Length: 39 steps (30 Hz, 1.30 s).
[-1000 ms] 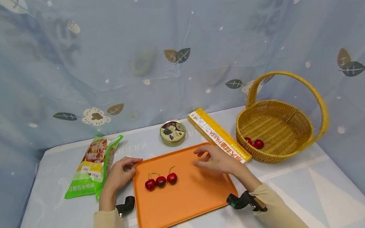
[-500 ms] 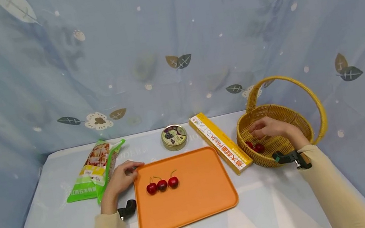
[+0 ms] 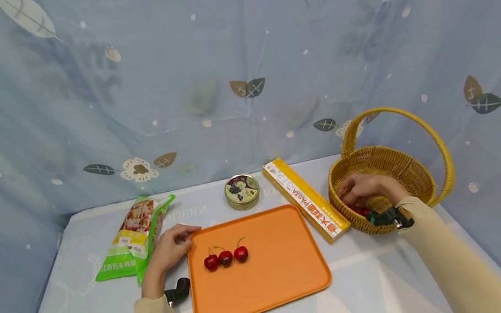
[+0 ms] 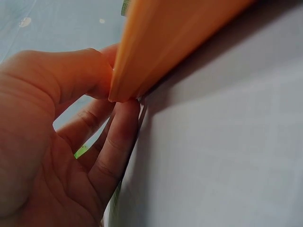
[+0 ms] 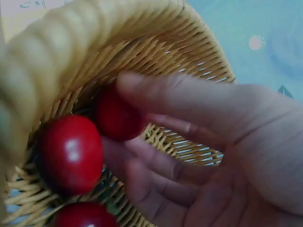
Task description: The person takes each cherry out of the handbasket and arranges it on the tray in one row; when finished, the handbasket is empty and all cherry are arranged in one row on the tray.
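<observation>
My left hand (image 3: 171, 249) grips the upper left corner of the orange tray (image 3: 273, 284), thumb on the rim and fingertips at its underside in the left wrist view. On the tray, three dark red cherries with stems stand in a row: a left cherry (image 3: 211, 263), a middle cherry (image 3: 225, 258) and a right cherry (image 3: 241, 254). My right hand (image 3: 364, 188) is inside the wicker basket (image 3: 398, 167). There, thumb and fingers pinch a cherry (image 5: 118, 116) near the basket wall. Two more cherries lie close by, one large in view (image 5: 71, 153), another partly cut off (image 5: 85, 216).
A yellow pasta box (image 3: 308, 199) lies between tray and basket. Behind the tray stands a round tin (image 3: 242, 191). A green food bag (image 3: 129, 239) lies left of my left hand. The basket's tall handle (image 3: 431, 138) arches over its opening; a patterned curtain (image 3: 194, 65) hangs behind.
My right hand has gone from above the tray into the basket, then lower to the cherries, and now pinches one. My left hand stays at the tray corner.
</observation>
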Each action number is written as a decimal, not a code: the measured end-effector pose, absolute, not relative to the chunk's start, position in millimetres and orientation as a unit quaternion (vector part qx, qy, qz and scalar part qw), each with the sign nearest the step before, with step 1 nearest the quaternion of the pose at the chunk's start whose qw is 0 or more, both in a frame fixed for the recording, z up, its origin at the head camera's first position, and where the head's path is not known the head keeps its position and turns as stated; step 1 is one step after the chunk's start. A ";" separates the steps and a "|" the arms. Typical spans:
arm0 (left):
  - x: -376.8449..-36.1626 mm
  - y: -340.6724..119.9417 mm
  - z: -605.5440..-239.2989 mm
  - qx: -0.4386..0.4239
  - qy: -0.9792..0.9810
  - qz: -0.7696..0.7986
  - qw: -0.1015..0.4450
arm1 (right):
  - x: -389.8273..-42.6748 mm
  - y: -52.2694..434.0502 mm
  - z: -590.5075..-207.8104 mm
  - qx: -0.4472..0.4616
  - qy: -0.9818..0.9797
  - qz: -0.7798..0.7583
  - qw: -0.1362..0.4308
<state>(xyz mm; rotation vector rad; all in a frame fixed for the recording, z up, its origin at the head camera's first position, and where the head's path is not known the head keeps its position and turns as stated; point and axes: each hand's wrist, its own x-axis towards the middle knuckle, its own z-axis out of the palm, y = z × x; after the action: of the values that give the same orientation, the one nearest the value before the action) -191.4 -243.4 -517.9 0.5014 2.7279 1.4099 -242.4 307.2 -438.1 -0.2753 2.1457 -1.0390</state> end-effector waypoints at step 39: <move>-194.8 -243.8 -516.3 0.149 0.883 0.444 0.025 | -195.7 226.0 -398.8 -0.110 0.828 -0.541 0.098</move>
<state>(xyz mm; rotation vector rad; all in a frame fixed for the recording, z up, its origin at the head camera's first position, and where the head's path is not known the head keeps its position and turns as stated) -194.8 -243.8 -516.3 0.4615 2.7311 1.3743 -195.7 226.0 -398.8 -0.3258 2.4505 -1.6020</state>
